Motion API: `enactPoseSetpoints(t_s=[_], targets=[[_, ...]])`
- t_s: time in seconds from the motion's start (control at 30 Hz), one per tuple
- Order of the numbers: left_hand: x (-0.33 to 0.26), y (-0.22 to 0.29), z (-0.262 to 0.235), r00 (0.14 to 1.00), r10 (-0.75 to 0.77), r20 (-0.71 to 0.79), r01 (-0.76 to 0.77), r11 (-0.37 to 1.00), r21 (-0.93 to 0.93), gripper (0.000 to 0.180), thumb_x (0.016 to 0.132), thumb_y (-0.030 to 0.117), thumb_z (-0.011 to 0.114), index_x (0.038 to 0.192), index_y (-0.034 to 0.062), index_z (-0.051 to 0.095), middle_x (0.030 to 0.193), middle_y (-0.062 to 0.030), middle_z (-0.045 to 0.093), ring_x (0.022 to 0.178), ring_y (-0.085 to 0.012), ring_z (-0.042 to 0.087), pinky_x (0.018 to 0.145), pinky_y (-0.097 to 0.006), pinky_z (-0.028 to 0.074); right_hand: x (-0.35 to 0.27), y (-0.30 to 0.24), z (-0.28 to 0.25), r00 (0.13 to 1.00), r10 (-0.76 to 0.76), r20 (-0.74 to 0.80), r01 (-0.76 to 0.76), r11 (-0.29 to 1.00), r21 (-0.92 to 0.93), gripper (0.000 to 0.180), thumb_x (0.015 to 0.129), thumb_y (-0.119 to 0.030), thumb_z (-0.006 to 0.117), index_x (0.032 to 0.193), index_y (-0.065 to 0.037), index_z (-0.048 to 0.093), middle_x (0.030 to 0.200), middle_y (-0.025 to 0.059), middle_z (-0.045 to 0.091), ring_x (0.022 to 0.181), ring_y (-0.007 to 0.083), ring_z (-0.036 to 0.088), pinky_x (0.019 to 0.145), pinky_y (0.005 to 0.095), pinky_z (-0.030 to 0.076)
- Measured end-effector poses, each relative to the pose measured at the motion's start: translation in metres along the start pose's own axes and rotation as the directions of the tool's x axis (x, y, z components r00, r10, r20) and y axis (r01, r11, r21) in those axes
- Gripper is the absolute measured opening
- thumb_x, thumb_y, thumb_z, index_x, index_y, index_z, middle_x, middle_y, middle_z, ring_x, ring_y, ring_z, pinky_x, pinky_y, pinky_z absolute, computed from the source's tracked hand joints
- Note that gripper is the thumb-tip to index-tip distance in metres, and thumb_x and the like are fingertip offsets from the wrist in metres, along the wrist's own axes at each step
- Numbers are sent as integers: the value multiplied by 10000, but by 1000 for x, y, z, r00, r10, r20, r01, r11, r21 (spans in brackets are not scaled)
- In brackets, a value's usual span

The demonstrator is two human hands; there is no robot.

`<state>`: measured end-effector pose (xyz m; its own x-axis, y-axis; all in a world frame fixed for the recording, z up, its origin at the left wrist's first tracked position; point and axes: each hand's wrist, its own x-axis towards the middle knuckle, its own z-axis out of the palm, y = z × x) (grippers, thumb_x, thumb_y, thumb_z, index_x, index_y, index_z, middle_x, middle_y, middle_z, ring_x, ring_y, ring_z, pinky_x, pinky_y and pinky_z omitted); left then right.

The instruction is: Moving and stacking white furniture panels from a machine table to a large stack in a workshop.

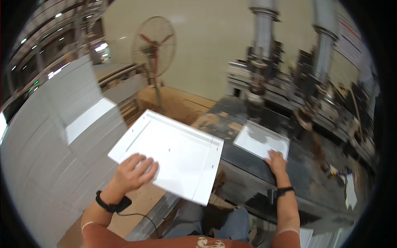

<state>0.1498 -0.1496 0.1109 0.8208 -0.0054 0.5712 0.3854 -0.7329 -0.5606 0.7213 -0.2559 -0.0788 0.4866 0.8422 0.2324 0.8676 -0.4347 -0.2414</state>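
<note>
My left hand (134, 171) is closed on the near left edge of a white rectangular panel (178, 149), its fingers curled over the top face. The panel is tilted in front of me and has grooves along its edges and small holes. My right hand (277, 162) grips the near edge of a second white panel (260, 140), which lies on the dark machine table (242, 159). Part of that panel's far side is in shadow under the machine's spindle head (255, 99).
Tall stacks of pale panels (37, 153) rise on my left, one loose white panel (91, 120) on a lower stack. A second machine head (306, 115) stands at the right. Offcuts (235, 126) and sawdust lie on the table. Behind stands a caged fan (155, 47).
</note>
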Motion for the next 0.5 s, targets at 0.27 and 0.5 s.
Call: enactPoseSetpoints(t_s=[0.27, 0.5], targets=[[-46, -111, -2, 894, -449, 0, 406, 808, 428, 313, 780, 68, 615, 1090, 88, 650, 1034, -53, 663, 916, -246, 643, 726, -343, 548, -5, -30, -34, 1000, 5, -13, -5, 1000, -9, 658, 823, -317, 757, 1402, -116, 517, 1481, 123, 474, 1424, 347, 354, 1117, 682, 221], [-128, -190, 33, 533, -836, 132, 585, 477, 656, 341, 894, 313, 620, 1145, 83, 645, 998, -109, 658, 928, -267, 622, 728, -411, 517, -73, 27, -223, 764, -397, -510, 278, 914, -295, 700, 770, -62, 721, 1431, -50, 489, 1472, 167, 484, 1438, 353, 351, 1177, 451, 258]])
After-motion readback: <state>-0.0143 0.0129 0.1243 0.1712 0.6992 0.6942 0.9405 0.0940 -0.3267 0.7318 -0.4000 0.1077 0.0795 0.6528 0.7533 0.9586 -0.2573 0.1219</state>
